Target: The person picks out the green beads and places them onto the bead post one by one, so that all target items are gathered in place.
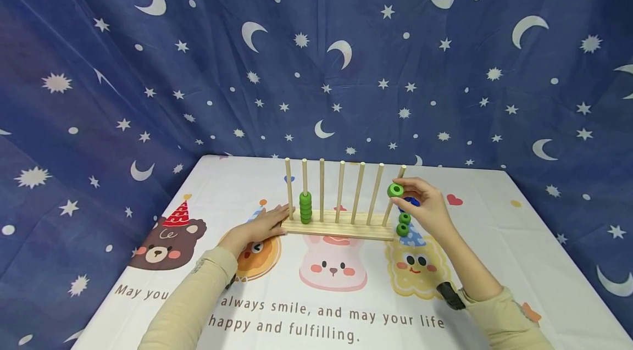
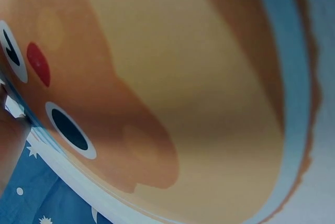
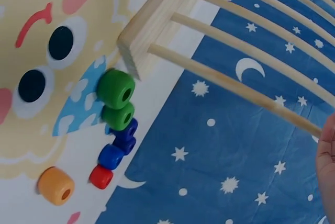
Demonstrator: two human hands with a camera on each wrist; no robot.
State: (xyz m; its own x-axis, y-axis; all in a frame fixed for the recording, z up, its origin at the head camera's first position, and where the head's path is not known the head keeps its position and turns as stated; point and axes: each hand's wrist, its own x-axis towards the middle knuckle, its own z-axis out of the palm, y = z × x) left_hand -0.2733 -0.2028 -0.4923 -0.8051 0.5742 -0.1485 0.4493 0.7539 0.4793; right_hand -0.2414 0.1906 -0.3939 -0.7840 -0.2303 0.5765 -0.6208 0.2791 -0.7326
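A wooden stand (image 1: 341,231) with several upright pegs stands on the table. On its second peg from the left is a stack of green beads (image 1: 305,208). My left hand (image 1: 262,225) rests at the base's left end, fingers extended; the left wrist view shows only a bit of it (image 2: 11,143). My right hand (image 1: 426,204) pinches a green bead (image 1: 395,190) between thumb and fingertips, close to the upper part of the rightmost peg (image 1: 401,175). In the right wrist view my hand (image 3: 327,166) shows at the right edge beside that peg's tip, the bead out of sight.
Right of the stand lie two green beads (image 1: 404,218) (image 3: 116,88), with blue beads (image 3: 111,157), a red bead (image 3: 101,177) and an orange bead (image 3: 56,186) beyond. A printed cloth (image 1: 390,333) covers the table; a blue starry curtain (image 1: 366,20) hangs behind.
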